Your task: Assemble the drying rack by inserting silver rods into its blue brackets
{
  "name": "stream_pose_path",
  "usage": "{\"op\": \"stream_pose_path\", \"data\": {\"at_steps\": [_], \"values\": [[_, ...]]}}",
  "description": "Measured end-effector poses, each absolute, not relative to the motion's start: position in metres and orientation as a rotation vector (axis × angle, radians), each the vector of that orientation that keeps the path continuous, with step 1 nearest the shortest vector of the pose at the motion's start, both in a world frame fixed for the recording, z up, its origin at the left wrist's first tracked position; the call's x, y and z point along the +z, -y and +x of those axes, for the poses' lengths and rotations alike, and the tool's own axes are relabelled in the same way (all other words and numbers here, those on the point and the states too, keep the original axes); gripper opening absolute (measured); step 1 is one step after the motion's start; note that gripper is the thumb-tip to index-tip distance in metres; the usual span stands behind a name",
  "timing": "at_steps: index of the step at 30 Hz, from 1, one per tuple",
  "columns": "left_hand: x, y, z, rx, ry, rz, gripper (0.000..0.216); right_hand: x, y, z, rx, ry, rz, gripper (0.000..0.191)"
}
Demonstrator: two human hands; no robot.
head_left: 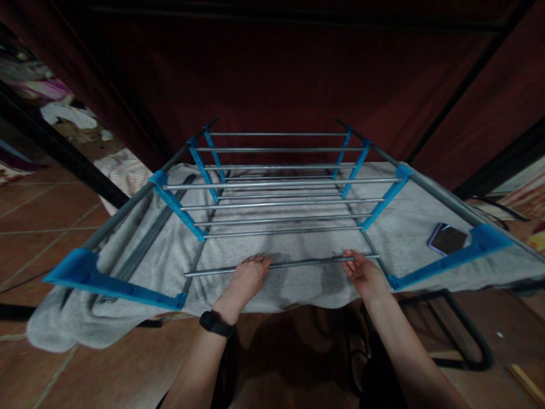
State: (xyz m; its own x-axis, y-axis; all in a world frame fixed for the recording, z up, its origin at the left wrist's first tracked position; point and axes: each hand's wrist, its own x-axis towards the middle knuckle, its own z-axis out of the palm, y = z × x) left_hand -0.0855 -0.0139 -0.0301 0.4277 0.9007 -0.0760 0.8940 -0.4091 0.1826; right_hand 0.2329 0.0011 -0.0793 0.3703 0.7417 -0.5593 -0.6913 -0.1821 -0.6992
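A loose grey metal rod [303,263] lies crosswise at the near side of a part-built rack, between its two front blue brackets. My left hand [250,277] is closed over the rod left of its middle, wearing a black wristband. Near the rod's right end, my right hand [361,272] pinches it between thumb and fingers. The rack has blue plastic brackets [176,205] on both sides, joined by several metal crossbars [281,184]. The near left bracket [114,284] and near right bracket [451,260] have no bar between them.
A grey towel [272,241] covers the surface under the rack. Spare rods [147,241] lie on its left side, a phone [447,238] on its right. A dark red panel [272,74] stands behind. A black metal frame [462,329] is at lower right, over tiled floor [51,216].
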Motion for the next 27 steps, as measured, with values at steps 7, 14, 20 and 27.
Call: {"op": "stream_pose_path", "data": {"at_steps": [7,14,20,27], "values": [[-0.029,0.017,-0.073,0.017,-1.551,2.516,0.022,-0.075,-0.007,0.246,1.069,0.018,-1.288,0.02],[-0.035,0.016,-0.068,0.064,-1.53,2.54,0.023,-0.071,0.01,0.246,1.241,0.135,-1.323,0.019],[-0.04,0.016,-0.074,0.081,-1.549,2.513,0.017,-0.054,0.031,0.251,1.743,0.567,-1.433,0.022],[-0.015,0.014,-0.087,0.344,-1.591,2.521,0.022,-0.032,0.016,0.256,0.937,0.761,-1.391,0.013]]}}
